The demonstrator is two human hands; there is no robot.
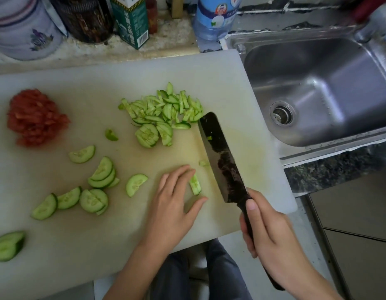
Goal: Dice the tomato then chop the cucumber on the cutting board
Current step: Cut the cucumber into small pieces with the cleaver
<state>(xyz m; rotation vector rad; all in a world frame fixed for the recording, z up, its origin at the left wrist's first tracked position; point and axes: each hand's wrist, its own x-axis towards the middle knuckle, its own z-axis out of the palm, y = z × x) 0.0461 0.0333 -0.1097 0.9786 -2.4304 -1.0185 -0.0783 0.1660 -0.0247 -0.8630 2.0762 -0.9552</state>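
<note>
I'm flagging a finger-cut risk: the knife (220,156) is sitting just beside the left hand (174,198).
Its straight fingers (179,174) are pinning a small cucumber piece (195,184) on the cutting board (68,83) — if the piece slips, the blade could catch a fingertip. The right hand (267,232) is gripping the handle, and the diced tomato (35,118) is lying far left.

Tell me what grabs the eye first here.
The dark kitchen knife, gripped by the right hand, slants over the right side of the white cutting board, beside a cucumber strip by the left hand. A red heap of diced tomato sits at the board's far left; a pile of cucumber sticks lies mid-board.
</note>
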